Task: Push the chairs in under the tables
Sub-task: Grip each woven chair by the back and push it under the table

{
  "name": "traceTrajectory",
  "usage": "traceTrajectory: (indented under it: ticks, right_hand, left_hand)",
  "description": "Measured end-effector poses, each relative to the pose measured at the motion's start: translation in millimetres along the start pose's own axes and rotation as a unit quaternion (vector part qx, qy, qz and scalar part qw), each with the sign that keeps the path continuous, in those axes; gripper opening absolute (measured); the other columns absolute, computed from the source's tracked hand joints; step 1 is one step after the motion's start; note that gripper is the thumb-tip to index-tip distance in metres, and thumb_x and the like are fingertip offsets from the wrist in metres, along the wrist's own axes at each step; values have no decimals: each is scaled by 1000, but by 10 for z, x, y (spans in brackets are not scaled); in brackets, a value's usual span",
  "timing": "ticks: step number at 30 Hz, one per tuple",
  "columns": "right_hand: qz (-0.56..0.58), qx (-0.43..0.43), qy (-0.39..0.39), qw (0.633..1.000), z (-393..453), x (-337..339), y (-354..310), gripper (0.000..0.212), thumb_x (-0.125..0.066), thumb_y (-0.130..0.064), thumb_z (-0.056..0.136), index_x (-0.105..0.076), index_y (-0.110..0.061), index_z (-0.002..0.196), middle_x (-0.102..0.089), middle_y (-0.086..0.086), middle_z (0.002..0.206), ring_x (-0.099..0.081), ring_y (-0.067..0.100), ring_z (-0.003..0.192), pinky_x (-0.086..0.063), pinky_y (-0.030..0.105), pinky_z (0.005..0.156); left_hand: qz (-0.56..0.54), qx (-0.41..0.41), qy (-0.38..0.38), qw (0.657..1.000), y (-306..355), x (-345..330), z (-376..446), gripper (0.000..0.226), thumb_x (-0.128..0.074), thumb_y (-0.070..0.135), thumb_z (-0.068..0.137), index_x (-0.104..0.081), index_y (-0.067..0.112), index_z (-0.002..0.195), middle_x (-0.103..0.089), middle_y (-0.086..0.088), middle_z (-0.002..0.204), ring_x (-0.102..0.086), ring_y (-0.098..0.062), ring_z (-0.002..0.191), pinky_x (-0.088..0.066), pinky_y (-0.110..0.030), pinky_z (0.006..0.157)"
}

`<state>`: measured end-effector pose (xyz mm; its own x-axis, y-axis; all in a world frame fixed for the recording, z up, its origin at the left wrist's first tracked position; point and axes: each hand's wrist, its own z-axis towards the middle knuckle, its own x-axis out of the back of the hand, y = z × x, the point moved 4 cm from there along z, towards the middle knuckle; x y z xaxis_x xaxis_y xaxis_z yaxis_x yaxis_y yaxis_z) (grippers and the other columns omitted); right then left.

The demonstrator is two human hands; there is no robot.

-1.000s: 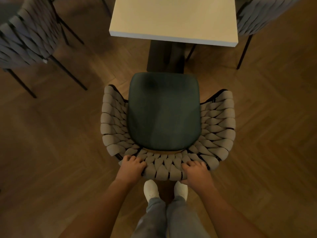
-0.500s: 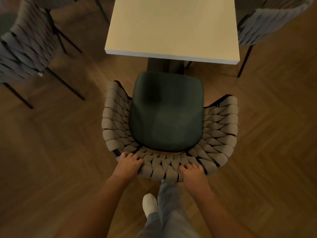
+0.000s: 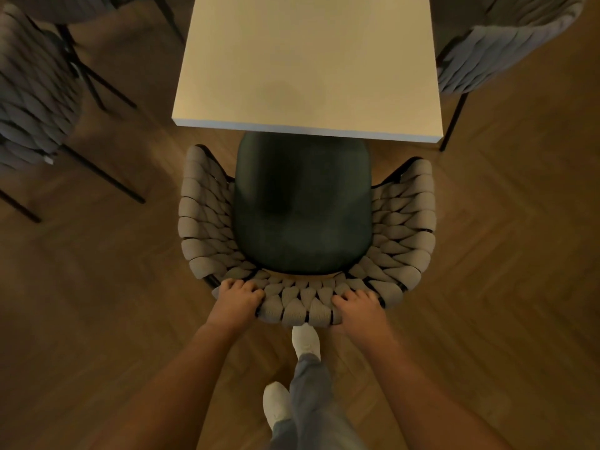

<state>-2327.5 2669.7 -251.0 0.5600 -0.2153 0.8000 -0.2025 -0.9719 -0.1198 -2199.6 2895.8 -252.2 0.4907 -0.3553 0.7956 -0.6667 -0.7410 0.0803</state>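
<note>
The chair (image 3: 302, 222) sits at the centre of the frame, the front of its dark seat just under the near edge of the counter (image 3: 308, 63). The likely trouble is the woven armrests catching the counter edge if they stand too high, or the chair skewing if one hand pushes harder. The left hand (image 3: 238, 298) and right hand (image 3: 355, 306) grip the backrest's top, fingers curled over the weave, arms extended forward.

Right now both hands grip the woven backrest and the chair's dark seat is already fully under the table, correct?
Not quite. The head view shows both the left hand and right hand gripping the woven backrest, but only the front edge of the dark seat has reached under the table.
</note>
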Motion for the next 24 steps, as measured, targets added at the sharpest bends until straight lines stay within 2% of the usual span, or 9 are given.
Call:
traceTrajectory:
  ticks: [5, 9, 13, 16, 18, 20, 22, 24]
  right_hand:
    - [11, -4, 9, 1000, 224, 257, 95, 58, -62, -59, 90, -52, -28, 139, -59, 0, 135, -50, 23, 128, -32, 42, 111]
    - [11, -10, -16, 1000, 336, 385, 126, 64, -63, -63, 87, -51, -27, 140, -56, 1, 135, -48, 24, 130, -32, 43, 111]
    - [40, -31, -62, 997, 330, 420, 106, 85, -62, -75, 80, -45, -26, 147, -47, 4, 149, -39, 27, 140, -25, 47, 119]
    - [87, -36, -109, 990, 316, 493, 78, 101, -49, -91, 72, -40, -30, 152, -44, 3, 155, -37, 28, 144, -22, 51, 120]
    - [141, -60, -107, 982, 330, 579, 47, 97, -41, -92, 76, -45, -29, 149, -53, 2, 148, -47, 25, 136, -34, 50, 115]
    - [189, -94, -82, 974, 361, 701, -52, 88, -38, -87, 83, -51, -24, 143, -62, 2, 135, -58, 22, 122, -48, 45, 102]
    - [205, -101, -62, 972, 418, 866, -251, 77, -38, -80, 91, -55, -21, 138, -66, 2, 125, -61, 20, 113, -53, 39, 91]
    - [204, -92, -49, 974, 492, 1049, -521, 66, -40, -72, 96, -58, -21, 134, -68, 0, 119, -62, 19, 107, -53, 36, 86]
  left_hand:
    - [-3, -1, 8, 1000, -36, 202, 221, 46, -58, 27, 101, -49, 32, 147, -50, 4, 148, -42, -21, 138, -22, -42, 118]
    - [-14, -1, 6, 1000, -68, 298, 287, 48, -60, 29, 100, -50, 33, 146, -50, 5, 148, -41, -20, 140, -20, -43, 120]
    - [-24, -14, -18, 999, -53, 390, 251, 53, -62, 32, 99, -46, 31, 150, -46, 3, 153, -38, -22, 143, -19, -44, 123]
    - [-43, -34, -31, 998, -43, 500, 153, 61, -64, 39, 98, -41, 29, 154, -41, 0, 157, -33, -25, 146, -22, -44, 123]
    - [-85, -33, -3, 996, -79, 627, 45, 61, -61, 47, 98, -41, 29, 154, -41, 0, 157, -32, -24, 146, -26, -42, 121]
    - [-151, -11, 34, 988, -180, 773, -86, 61, -56, 55, 99, -45, 28, 152, -42, 1, 156, -33, -22, 146, -31, -40, 119]
    - [-217, 16, 82, 973, -369, 884, -210, 54, -53, 55, 101, -50, 28, 147, -48, 3, 149, -41, -18, 140, -39, -36, 115]
    - [-278, 41, 115, 953, -628, 928, -324, 46, -53, 52, 102, -56, 28, 140, -53, 5, 139, -48, -15, 130, -45, -31, 106]
